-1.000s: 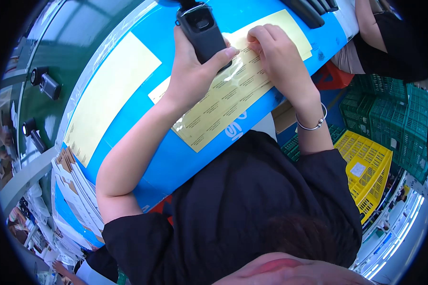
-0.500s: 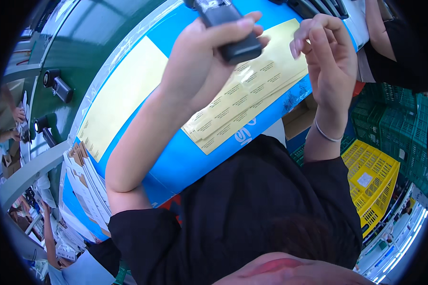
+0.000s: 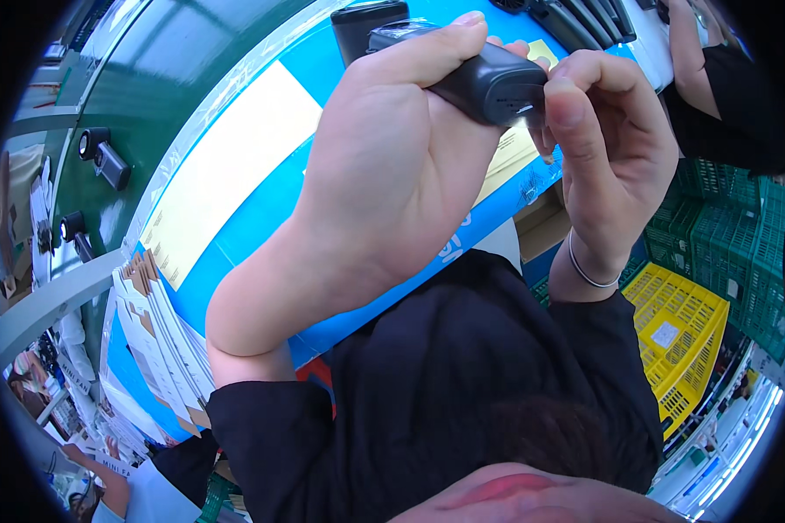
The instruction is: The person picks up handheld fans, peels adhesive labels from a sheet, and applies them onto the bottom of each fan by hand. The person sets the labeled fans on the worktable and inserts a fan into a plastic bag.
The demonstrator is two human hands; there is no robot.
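Observation:
My left hand [image 3: 392, 157] is wrapped round the handle of a black handheld fan [image 3: 471, 83], its rounded end turned toward my right hand. Small print and a bright glint show on that end. Fingertips of my right hand [image 3: 610, 131] are bent together in a pinch against the end's edge; whatever is between them is too small to make out. Under the hands lie yellow sheets of small printed labels [image 3: 506, 166], largely covered by my left hand. Another black, handle-shaped piece [image 3: 366, 26] is just beyond the held fan.
A yellow sheet [image 3: 227, 166] lies on the blue tabletop [image 3: 227, 253]. Folded white cartons [image 3: 161, 340] stand at its left end. Black handles [image 3: 580, 22] sit at the far right. Beyond are black fans [image 3: 109, 161] on a green surface, a yellow crate [image 3: 680, 336], green crates [image 3: 724, 227] and co-workers.
My left hand has come nearer and right, tilting the fan so its end faces my right hand. My right fingertips have come to the handle's end. The black piece beyond now shows.

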